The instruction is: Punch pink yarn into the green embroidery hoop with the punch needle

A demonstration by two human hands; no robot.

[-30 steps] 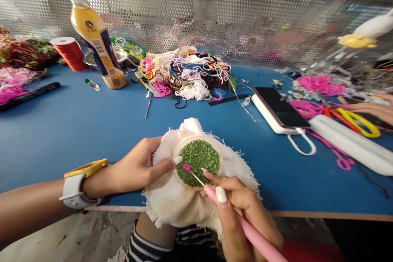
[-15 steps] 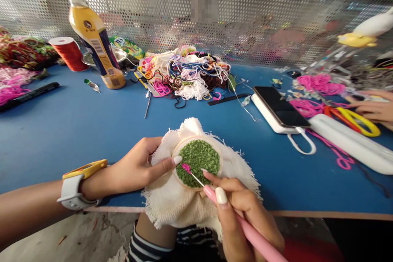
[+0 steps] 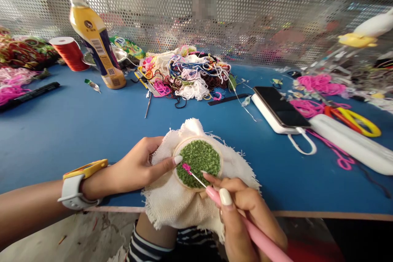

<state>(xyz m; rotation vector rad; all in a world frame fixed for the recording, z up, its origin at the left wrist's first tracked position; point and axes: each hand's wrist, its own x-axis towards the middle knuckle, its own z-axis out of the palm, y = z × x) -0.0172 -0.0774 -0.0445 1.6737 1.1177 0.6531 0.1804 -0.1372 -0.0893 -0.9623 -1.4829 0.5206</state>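
Two hands at one hoop point(image 3: 199, 163). Left hand point(image 3: 135, 168) pinching its cloth point(image 3: 172, 200), thumb beside green stitches. Right hand point(image 3: 242, 208) closed around pink needle tool point(image 3: 254, 235), shaft slanting up-left, tip just beyond fingertips.

At the near edge of a blue desk point(image 3: 61, 131), a left hand point(image 3: 135, 170) wearing a white wristwatch point(image 3: 72, 192) steadies a small round wooden embroidery hoop point(image 3: 219, 157) stretched with frayed cream cloth point(image 3: 172, 200), its thumb resting on the hoop's rim. The hoop's circle is filled with green looped stitching point(image 3: 199, 157). A right hand point(image 3: 242, 208) grips a pink-handled punch needle point(image 3: 258, 237), whose metal tip, threaded with pink yarn point(image 3: 186, 168), touches the green stitching. Farther back lie a tangled heap of coloured yarn point(image 3: 187, 73), a yellow plastic bottle point(image 3: 95, 37), a red thread spool point(image 3: 70, 53) and a black smartphone point(image 3: 281, 108) on a white power bank.
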